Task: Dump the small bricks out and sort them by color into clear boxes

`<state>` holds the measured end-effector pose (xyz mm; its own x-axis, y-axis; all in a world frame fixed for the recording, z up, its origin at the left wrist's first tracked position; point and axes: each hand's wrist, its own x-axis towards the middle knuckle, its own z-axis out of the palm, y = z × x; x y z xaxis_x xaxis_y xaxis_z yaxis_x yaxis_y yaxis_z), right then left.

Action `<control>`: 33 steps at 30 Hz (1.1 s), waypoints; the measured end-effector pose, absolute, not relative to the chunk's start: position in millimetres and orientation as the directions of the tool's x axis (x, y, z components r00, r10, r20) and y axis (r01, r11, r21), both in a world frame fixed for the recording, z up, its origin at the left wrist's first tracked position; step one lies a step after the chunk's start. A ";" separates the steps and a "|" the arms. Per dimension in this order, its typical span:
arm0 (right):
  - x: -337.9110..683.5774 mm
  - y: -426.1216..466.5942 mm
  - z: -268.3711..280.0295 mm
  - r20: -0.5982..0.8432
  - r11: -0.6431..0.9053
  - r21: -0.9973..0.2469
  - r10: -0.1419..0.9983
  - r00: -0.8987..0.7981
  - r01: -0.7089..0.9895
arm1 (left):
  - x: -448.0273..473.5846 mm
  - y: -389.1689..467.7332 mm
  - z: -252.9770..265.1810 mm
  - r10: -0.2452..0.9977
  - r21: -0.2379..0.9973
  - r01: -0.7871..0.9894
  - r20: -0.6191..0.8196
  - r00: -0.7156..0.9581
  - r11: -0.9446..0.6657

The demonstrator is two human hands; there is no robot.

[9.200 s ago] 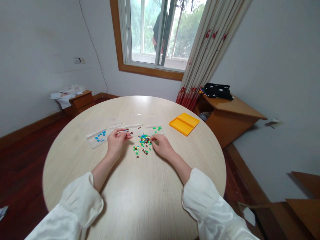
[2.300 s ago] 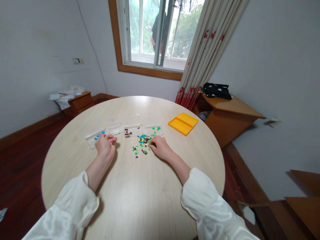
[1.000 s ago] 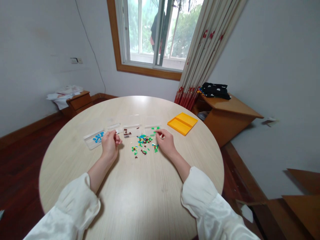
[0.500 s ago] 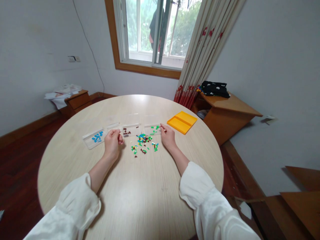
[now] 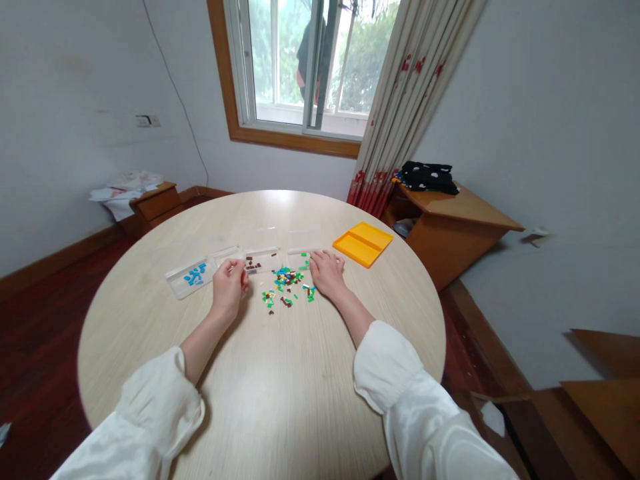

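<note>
My left hand is closed with its fingertips pinched, beside the clear box of brown bricks; anything inside the pinch is too small to make out. My right hand lies with fingers stretched and apart over the right part of the clear box with green bricks, hiding some of it. Between the hands, just in front of the boxes, is a loose heap of small building bricks in green, blue, brown and yellow. Smaller clusters are scattered on the near side of the heap.
Far left on the round table sits a clear box of blue bricks. Another clear box stands partly behind my left hand. A yellow divided tray lies at the right. Beyond the table is a wooden cabinet.
My right hand has moved left and its fingers have opened from a pinch, now covering part of the green-brick box. My left hand has shifted slightly right, still pinched.
</note>
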<state>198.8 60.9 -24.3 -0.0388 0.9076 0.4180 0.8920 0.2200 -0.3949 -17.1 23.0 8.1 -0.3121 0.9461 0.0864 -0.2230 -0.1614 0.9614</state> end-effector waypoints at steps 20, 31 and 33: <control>196.9 57.7 -20.7 0.378 0.237 -0.423 0.923 -0.067 0.874 | -15.7 19.6 7.0 0.968 0.985 0.057 0.170 -0.184 -0.162; 202.2 46.0 -9.6 0.455 0.349 -0.475 0.883 -0.114 0.808 | -17.2 21.4 -2.5 0.954 0.908 0.309 0.300 -0.007 -0.283; 203.9 39.2 -3.3 0.411 0.396 -0.473 0.889 -0.201 0.787 | -17.0 21.2 -2.4 0.954 0.901 0.328 0.300 -0.004 -0.282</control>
